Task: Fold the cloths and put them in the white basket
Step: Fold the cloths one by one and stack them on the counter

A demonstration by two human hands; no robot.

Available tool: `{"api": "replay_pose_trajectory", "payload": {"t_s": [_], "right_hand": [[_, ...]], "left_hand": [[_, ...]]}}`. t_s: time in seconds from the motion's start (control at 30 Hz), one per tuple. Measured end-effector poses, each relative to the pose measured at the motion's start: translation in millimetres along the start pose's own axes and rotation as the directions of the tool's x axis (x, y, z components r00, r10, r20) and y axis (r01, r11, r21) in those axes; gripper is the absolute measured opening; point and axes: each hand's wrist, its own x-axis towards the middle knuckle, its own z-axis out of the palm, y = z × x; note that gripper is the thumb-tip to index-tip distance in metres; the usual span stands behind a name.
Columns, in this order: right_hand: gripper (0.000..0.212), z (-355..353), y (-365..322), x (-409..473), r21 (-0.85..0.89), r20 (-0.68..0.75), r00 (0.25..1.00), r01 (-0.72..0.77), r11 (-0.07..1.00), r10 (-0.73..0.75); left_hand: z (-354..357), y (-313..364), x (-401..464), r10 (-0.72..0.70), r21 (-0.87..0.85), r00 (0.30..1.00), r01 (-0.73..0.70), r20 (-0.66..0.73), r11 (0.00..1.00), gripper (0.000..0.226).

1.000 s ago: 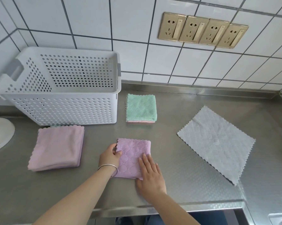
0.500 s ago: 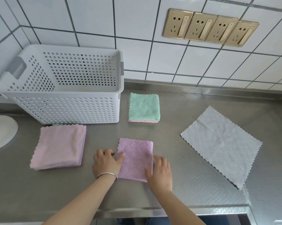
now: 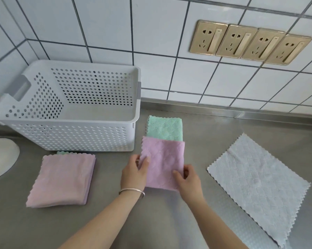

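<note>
A person at a steel counter (image 3: 169, 221) lifts a folded lilac cloth (image 3: 163, 162) with both hands, its far edge overlapping the near edge of a folded mint-green cloth (image 3: 165, 127) that lies just right of the white basket (image 3: 76, 133). The left hand (image 3: 133, 174) pinches the cloth's left edge, thumb on top and fingers curled beneath; the right hand (image 3: 187, 178) clamps the near right corner the same way. Gripping two opposite sides appears meant to keep the layers from sliding open as the square travels, and its course suggests it is headed for the green one, to build a stack before anything goes in the basket.

The lilac cloth is a neat, nearly square packet with a quilted diamond texture and pinked, zigzag edges, its right side a clean fold. A larger stack of pinkish-lilac cloths (image 3: 61, 180) waits in front of the basket, with a sliver of green showing at its far edge. To the right, well apart, a pale grey cloth (image 3: 259, 184) lies spread flat and unfolded, seemingly the next job. What can be seen of the basket's inside holds no cloths.
</note>
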Motion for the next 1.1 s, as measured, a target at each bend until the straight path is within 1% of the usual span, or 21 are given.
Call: {"api": "replay_pose_trajectory", "payload": {"t_s": [0.07,0.1,0.2,0.27,0.4,0.47,0.6,0.73,0.8,0.87,0.9,0.97,1.03,1.07,1.1], "right_hand": [[0.012,-8.8,-16.2,31.3,0.032,-0.033,0.999,0.026,0.999,-0.025],[0.012,-11.2,-23.4,45.7,0.041,-0.042,0.999,0.034,0.999,-0.032],[0.014,-12.1,-38.2,88.2,0.065,-0.050,0.999,0.026,0.998,-0.022],[0.015,-7.5,-42.1,111.0,0.073,-0.052,0.999,0.009,0.997,-0.005],[0.029,6.9,-36.9,141.3,0.098,-0.026,0.995,-0.095,0.991,0.098],[0.032,9.6,-34.1,146.3,0.104,-0.042,0.991,-0.122,0.987,0.126],[0.031,13.8,-26.9,149.5,0.096,-0.078,0.989,-0.121,0.988,0.129],[0.035,17.7,-24.4,149.3,0.060,-0.059,0.994,-0.083,0.995,0.087],[0.041,15.1,-23.2,146.5,0.010,-0.059,0.998,-0.035,0.999,0.035],[0.046,5.0,-13.4,137.9,-0.104,-0.073,0.997,0.027,0.994,-0.034],[0.045,-3.2,-4.1,130.6,-0.167,-0.086,0.994,0.055,0.984,-0.070],[0.039,-22.6,23.0,110.2,-0.314,-0.155,0.977,0.091,0.945,-0.146],[0.031,-43.8,60.7,89.9,-0.502,-0.238,0.943,0.085,0.861,-0.232],[0.030,-53.7,79.1,82.5,-0.583,-0.265,0.933,0.047,0.811,-0.244],[0.029,-62.0,93.0,75.9,-0.630,-0.273,0.941,-0.017,0.776,-0.201]], "left_hand": [[7.3,24.3,20.0,0.046,-0.048,0.999,-0.045,0.023,0.998,0.035],[11.7,33.1,31.0,0.065,-0.046,0.998,-0.064,0.022,0.997,0.037],[28.2,46.3,68.9,0.094,0.014,0.996,-0.094,0.000,0.995,0.039],[38.5,47.5,91.8,0.077,0.023,0.997,-0.076,-0.017,0.997,0.039],[56.5,40.0,123.9,-0.037,0.034,0.999,0.038,-0.027,0.999,0.042],[60.8,35.8,128.3,-0.064,0.026,0.997,0.065,-0.050,0.998,0.042],[65.4,27.9,126.5,-0.053,0.060,0.997,0.057,-0.063,0.997,0.044],[64.2,24.6,126.4,-0.020,0.112,0.998,0.027,-0.060,0.993,0.048],[63.1,21.8,124.3,0.029,0.166,0.997,-0.016,-0.074,0.986,0.054],[62.9,16.1,115.6,0.142,0.277,0.987,-0.117,-0.073,0.954,0.060],[63.2,13.5,110.1,0.219,0.347,0.974,-0.184,-0.063,0.920,0.060],[64.5,9.4,98.4,0.394,0.478,0.918,-0.327,-0.044,0.816,0.059],[67.4,9.0,86.9,0.529,0.564,0.848,-0.426,-0.022,0.707,0.059],[69.4,8.5,81.5,0.564,0.592,0.826,-0.451,-0.007,0.668,0.060],[71.2,8.1,75.4,0.575,0.607,0.818,-0.467,0.020,0.643,0.060]]}}
